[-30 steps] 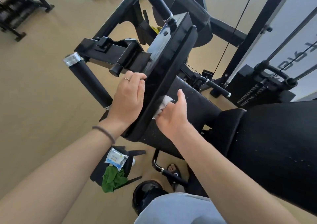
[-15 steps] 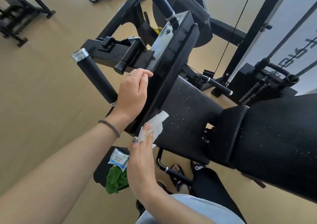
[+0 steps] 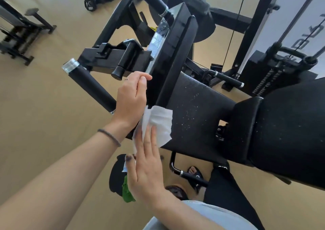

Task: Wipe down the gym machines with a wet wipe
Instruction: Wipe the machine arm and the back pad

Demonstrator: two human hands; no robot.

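A black gym machine fills the middle, with a tilted black pad [image 3: 173,53] above a speckled black seat [image 3: 197,110]. My left hand [image 3: 131,97] grips the near edge of the tilted pad, fingers curled over it. My right hand [image 3: 146,164] is lower, fingers nearly flat, and presses a white wet wipe [image 3: 158,124] against the lower end of the pad where it meets the seat. The wipe spreads out above my fingertips. A black foam roller handle [image 3: 91,87] sticks out left of my left hand.
On the tan floor below lie a green cloth [image 3: 127,192] and a wipe packet, mostly hidden behind my right hand. A large black backrest [image 3: 290,127] fills the right side. A dumbbell [image 3: 89,2] lies at the far top. Another bench frame [image 3: 19,34] stands at the far left.
My right hand has drawn back from the gap between pad and seat, come down toward me, and now presses the unfolded wipe on the pad's lower end. My left hand has kept its grip.
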